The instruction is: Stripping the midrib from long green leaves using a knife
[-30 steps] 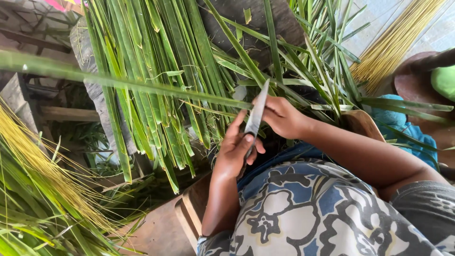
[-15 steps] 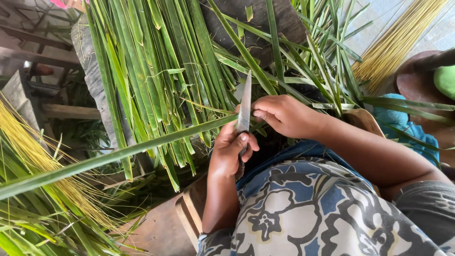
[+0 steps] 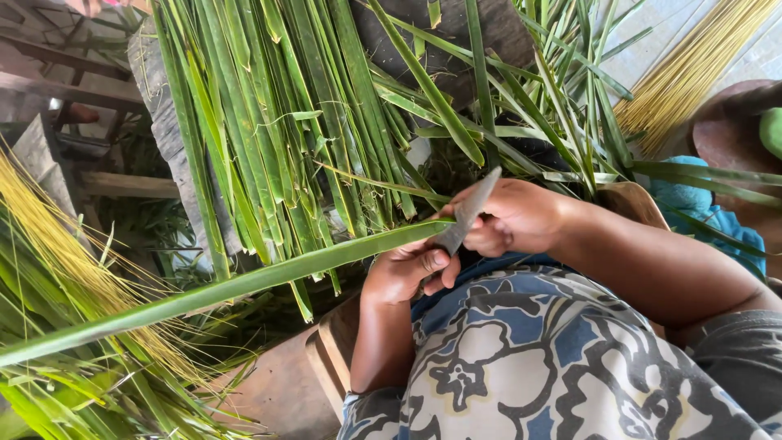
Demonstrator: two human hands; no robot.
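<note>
Your left hand (image 3: 407, 273) gripped the knife (image 3: 466, 213), thumb on its blade. Your right hand (image 3: 513, 216) pinched the long green leaf (image 3: 244, 285), which ran leftward beneath the blade.

Bare forearms; a blue, grey and cream floral-patterned garment (image 3: 521, 358) is worn.

Green leaf pile (image 3: 277, 122) hangs over a board; yellow midrib bundles (image 3: 692, 65) (top right) and teal cloth (image 3: 692, 204)

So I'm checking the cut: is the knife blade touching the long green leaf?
Touching. The head view shows the knife blade crossing the long green leaf at its end, no gap, held by the left hand.
</note>
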